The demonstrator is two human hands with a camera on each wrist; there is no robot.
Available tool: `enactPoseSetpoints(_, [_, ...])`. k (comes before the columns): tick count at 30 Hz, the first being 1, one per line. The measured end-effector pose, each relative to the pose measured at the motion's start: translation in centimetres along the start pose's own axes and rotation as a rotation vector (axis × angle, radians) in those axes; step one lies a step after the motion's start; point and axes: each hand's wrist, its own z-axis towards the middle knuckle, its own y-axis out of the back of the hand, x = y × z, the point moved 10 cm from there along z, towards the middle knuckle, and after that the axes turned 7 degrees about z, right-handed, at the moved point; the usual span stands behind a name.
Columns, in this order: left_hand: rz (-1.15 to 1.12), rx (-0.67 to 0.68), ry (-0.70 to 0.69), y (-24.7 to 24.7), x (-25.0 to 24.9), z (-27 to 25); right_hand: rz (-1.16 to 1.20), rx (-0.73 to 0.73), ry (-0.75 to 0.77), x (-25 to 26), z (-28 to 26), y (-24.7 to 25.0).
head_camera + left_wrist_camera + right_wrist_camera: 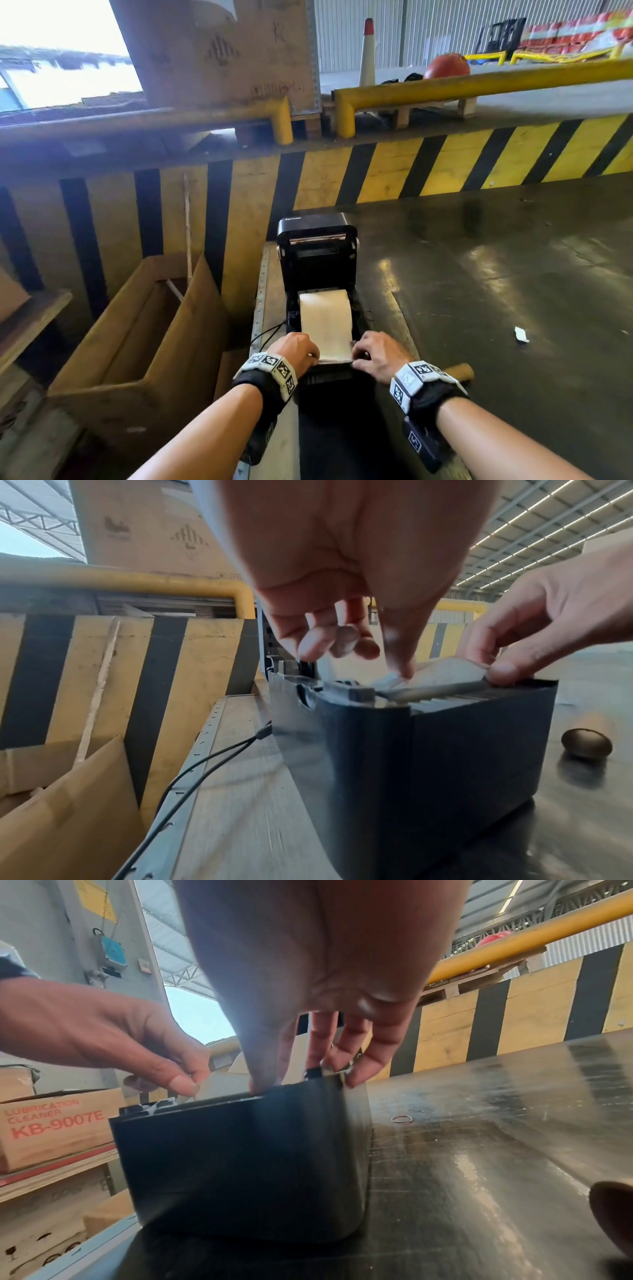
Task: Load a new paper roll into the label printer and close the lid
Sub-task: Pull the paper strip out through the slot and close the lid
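Observation:
The black label printer [318,270] stands on a metal table with its lid [317,236] raised upright. A white paper roll [327,317] sits in the open bay, its loose end drawn forward over the front edge. My left hand [313,358] pinches the left front corner of the paper. At the right front corner, my right hand [358,358] pinches the paper too. In the left wrist view my left hand [377,658] has its thumb on the paper [448,669] above the printer [411,750]. In the right wrist view the thumb of my right hand [301,1077] presses at the printer's [240,1164] top edge.
An open cardboard box [137,325] stands left of the table. A yellow-and-black striped barrier [411,164] runs behind. A brown cardboard core [586,746], a rubber band [401,1118] and a paper scrap [521,335] lie on the table. A cable [205,761] leaves the printer's left side.

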Motion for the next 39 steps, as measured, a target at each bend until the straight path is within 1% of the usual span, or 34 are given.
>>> enactPoseSetpoints(7, [0.013,0.023,-0.02,-0.2,-0.5,-1.8,-0.018,-0.01,0.057,1.2,-1.5,0.4])
enactPoseSetpoints(10, [0.023,-0.012,-0.035,-0.3,-1.0,-2.6,-0.025,-0.005,0.06,1.6,-2.4,0.2])
enactPoseSetpoints(12, [0.019,-0.031,-0.058,-0.5,-1.4,-3.2,-0.027,0.006,0.053,1.7,-3.1,-0.3])
enactPoseSetpoints(16, [0.003,-0.019,-0.102,-1.6,-2.3,-4.3,-0.028,-0.015,0.034,1.3,-4.8,-0.9])
enactPoseSetpoints(22, [-0.058,-0.007,-0.116,-3.3,-2.9,-5.6,-0.022,-0.012,-0.007,0.4,-6.5,-2.0])
enactPoseSetpoints(29, [-0.116,0.023,-0.095,-4.5,-2.7,-6.2,-0.033,0.042,-0.032,-0.1,-7.3,-3.3])
enactPoseSetpoints(33, [-0.124,0.111,-0.112,-5.1,-2.7,-6.0,-0.052,0.111,-0.06,-0.3,-7.0,-3.7])
enactPoseSetpoints(35, [-0.122,0.153,-0.125,-4.0,-2.7,-5.4,-0.045,0.15,-0.07,-0.4,-6.5,-2.9])
enactPoseSetpoints(36, [-0.131,0.142,-0.117,-2.8,-2.4,-4.8,-0.039,0.149,-0.075,-0.4,-6.1,-2.0])
enactPoseSetpoints(37, [-0.15,0.103,-0.099,-1.1,-1.7,-4.0,-0.034,0.131,-0.078,-0.3,-5.5,-0.6])
enactPoseSetpoints(39, [-0.205,-0.045,-0.042,3.5,0.2,-2.5,-0.029,0.064,-0.084,0.1,-4.0,3.1])
